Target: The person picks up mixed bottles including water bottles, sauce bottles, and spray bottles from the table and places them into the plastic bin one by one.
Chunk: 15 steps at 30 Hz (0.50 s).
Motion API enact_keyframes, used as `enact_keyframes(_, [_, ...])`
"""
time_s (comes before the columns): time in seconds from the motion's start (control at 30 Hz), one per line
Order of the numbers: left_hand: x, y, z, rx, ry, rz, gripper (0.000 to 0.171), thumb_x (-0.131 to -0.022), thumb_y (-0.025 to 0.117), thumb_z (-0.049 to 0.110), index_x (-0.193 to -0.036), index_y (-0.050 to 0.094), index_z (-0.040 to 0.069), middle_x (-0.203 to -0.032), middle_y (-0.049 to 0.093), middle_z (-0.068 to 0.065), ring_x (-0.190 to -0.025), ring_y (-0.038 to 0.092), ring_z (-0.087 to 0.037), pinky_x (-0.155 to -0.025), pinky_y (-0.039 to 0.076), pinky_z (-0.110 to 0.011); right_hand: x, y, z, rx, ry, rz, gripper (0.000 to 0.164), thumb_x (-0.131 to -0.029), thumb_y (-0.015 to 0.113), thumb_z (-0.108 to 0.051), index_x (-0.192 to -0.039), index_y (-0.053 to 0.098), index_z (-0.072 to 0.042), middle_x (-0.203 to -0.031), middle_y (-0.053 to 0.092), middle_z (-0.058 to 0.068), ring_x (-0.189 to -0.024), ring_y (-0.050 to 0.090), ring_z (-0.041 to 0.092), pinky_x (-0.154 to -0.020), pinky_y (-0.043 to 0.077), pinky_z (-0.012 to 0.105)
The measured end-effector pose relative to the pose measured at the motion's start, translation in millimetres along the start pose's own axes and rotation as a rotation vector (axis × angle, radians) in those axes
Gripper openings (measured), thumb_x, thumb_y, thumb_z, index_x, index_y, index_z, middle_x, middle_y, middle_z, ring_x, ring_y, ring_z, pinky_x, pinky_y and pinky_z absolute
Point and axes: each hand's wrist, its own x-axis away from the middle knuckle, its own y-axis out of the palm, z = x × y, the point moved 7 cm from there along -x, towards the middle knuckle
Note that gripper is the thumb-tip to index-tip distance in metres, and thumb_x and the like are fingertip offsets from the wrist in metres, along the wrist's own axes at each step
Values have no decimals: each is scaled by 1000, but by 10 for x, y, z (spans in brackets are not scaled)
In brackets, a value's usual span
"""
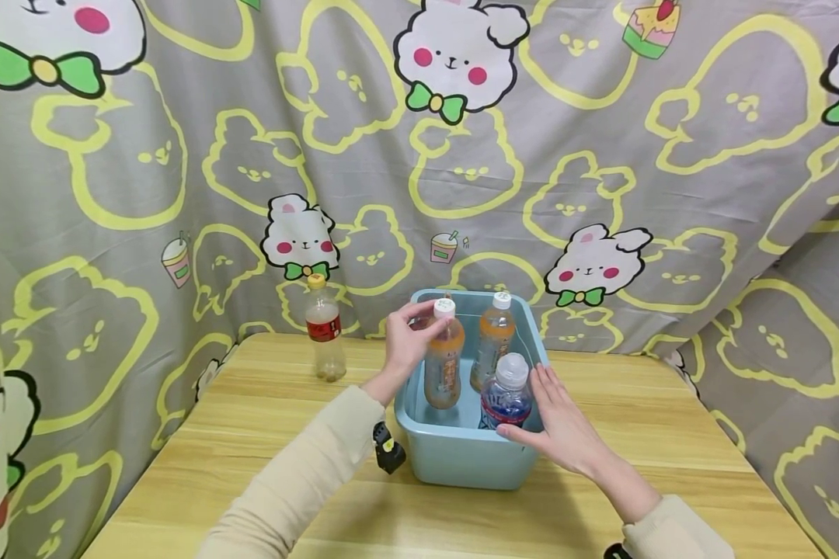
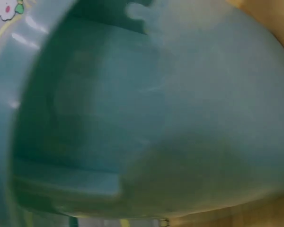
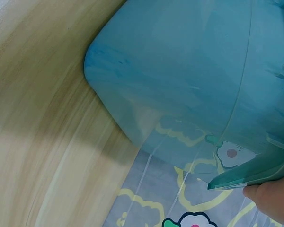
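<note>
A light blue plastic bin (image 1: 471,466) stands on the table. Inside it, at the left, is a drink bottle (image 1: 443,373) with a white cap and orange markings; my left hand (image 1: 409,339) pinches it near the cap. A similar white-capped bottle (image 1: 492,334) is at the back right of the bin. At the front right stands a clear-capped bottle (image 1: 506,404) with a blue and red label. My right hand (image 1: 566,423) rests on the bin's right front corner, fingers along the right rim and thumb at the front rim. Its fingertip shows on the rim in the right wrist view.
Left of the bin, a nearly empty bottle (image 1: 324,330) with a yellow cap and red label stands upright on the wooden table (image 1: 266,435). Behind the table hangs a grey patterned curtain (image 1: 370,178).
</note>
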Motion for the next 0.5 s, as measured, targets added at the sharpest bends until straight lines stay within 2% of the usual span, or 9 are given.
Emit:
enact_keyframes(0.23, [31, 55, -136, -65, -19, -32, 33, -71, 75, 17, -100, 67, 5, -94, 62, -4, -86, 56, -18, -76, 48, -31, -4, -8, -11, 5, -6, 4, 102, -73, 56, -62, -137, 19, 7, -144, 12, 23, -132, 6, 34, -101, 16, 51])
enact_keyframes(0.5, [21, 93, -259, -102, -13, -30, 34, -71, 74, 21, -100, 67, 5, -93, 61, -4, -84, 56, -17, -73, 49, -30, -5, 0, -2, 8, 2, 2, 103, -72, 56, -63, -137, 18, 7, -144, 12, 23, -132, 6, 34, -102, 16, 51])
